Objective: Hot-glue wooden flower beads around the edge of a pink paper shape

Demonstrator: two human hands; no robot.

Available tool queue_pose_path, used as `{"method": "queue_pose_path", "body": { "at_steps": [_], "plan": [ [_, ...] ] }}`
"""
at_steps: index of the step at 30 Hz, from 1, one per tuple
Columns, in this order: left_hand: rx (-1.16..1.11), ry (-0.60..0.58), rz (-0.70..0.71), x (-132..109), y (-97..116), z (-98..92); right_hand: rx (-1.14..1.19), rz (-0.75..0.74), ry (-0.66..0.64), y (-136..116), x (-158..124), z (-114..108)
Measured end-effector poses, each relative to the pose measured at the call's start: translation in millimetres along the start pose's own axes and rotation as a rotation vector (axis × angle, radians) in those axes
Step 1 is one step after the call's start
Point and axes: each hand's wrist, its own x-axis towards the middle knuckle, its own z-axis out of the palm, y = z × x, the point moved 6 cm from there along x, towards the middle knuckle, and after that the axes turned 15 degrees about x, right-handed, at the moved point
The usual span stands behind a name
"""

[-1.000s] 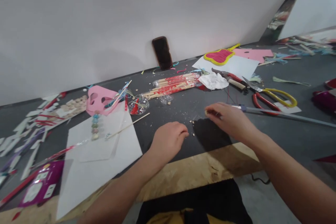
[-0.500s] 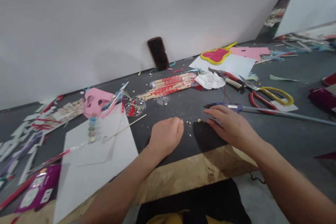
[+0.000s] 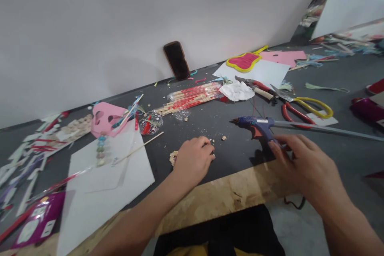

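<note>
My right hand (image 3: 309, 164) has its thumb and fingers closed round the handle end of a blue glue gun (image 3: 260, 124). The gun lies on the dark table with its nozzle to the left, and a long clear glue stick (image 3: 327, 128) runs out of its back. My left hand (image 3: 193, 158) rests on the table with fingers curled down among tiny beige pieces; what its fingertips hold is hidden. Against its left side lies a cluster of beige pieces (image 3: 173, 157), partly covered by the hand. A loose beige piece (image 3: 224, 138) sits between the hands.
Behind are packets of wooden sticks (image 3: 192, 96), crumpled white tissue (image 3: 237, 91) and a leaning phone (image 3: 177, 61). Yellow-handled scissors (image 3: 316, 107) and red-handled pliers (image 3: 295, 115) lie right. White paper (image 3: 102, 196), a thin stick (image 3: 141, 147) and a pink mask (image 3: 108, 118) are left.
My right hand has moved right and nearer, from beside the glue gun's front to its handle. My left fist has loosened, and the beige cluster now shows beside it.
</note>
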Motion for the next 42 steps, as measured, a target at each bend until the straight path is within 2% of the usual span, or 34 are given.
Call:
{"method": "queue_pose_path", "body": {
  "at_steps": [4,9,14,16,19,21,23,30,36,39,42],
  "plan": [
    [0.015,-0.042,0.022,4.5,8.0,3.5,-0.119,0.152,-0.12,25.8,4.3,8.4],
    [-0.025,-0.023,0.003,2.2,6.2,0.7,-0.149,0.251,-0.281,29.4,18.9,25.9],
    [-0.364,0.059,-0.21,-9.1,-10.7,-4.3,-0.015,0.382,-0.298,36.8,31.0,20.0],
    [-0.524,0.076,-0.324,-15.3,-17.8,-2.5,0.193,0.481,-0.234,39.4,26.1,13.8],
    [-0.767,0.083,-0.477,-24.2,-24.6,4.4,0.825,0.728,-0.119,38.9,5.5,15.7],
    [-0.912,0.084,-0.532,-28.0,-25.3,9.9,1.238,0.861,-0.164,29.0,-9.8,26.6],
    [-1.043,0.093,-0.559,-29.7,-24.5,15.1,1.469,0.927,-0.267,16.1,-21.6,35.7],
    [-1.48,0.118,-0.608,-30.1,-19.3,29.6,1.741,1.034,-0.424,-12.1,-45.7,46.4],
    [-1.627,0.135,-0.615,-34.1,-17.2,31.5,1.806,0.94,-0.49,-27.7,-50.5,54.3],
    [-1.705,0.143,-0.633,-35.8,-16.5,31.5,1.696,0.911,-0.483,-35.9,-50.7,52.1],
    [-1.773,0.152,-0.637,-35.6,-14.4,29.3,1.487,0.825,-0.404,-44.2,-49.4,43.2]
  ]
}}
